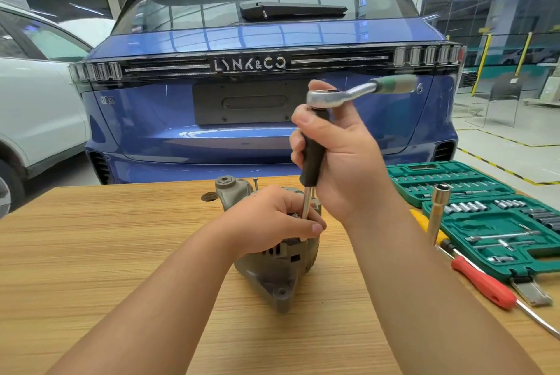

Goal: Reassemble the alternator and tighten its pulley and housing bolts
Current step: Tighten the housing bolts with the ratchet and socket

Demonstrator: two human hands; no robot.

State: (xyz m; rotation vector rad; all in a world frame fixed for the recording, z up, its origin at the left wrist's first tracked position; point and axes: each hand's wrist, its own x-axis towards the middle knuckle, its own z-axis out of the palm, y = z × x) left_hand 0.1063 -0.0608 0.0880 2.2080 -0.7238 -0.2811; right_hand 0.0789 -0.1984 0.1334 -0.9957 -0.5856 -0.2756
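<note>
A grey alternator [278,268] sits on a wooden table [121,253]. The left hand [272,217] rests on top of it. The right hand [339,156] grips a black handle [312,156] under a silver ratchet [348,93]. Its thin shaft [307,203] goes down, maybe onto a bolt. A green tool case [485,211] lies open nearby.

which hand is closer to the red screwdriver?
Right. The right hand grips the black driver handle above the alternator; the left hand sits farther from the red screwdriver.

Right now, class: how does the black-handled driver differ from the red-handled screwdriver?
The black-handled driver stands upright on the alternator, gripped by the right hand; the red-handled screwdriver lies flat on the table, untouched. The first carries a ratchet on top; the second carries nothing. Both have metal shafts.
</note>
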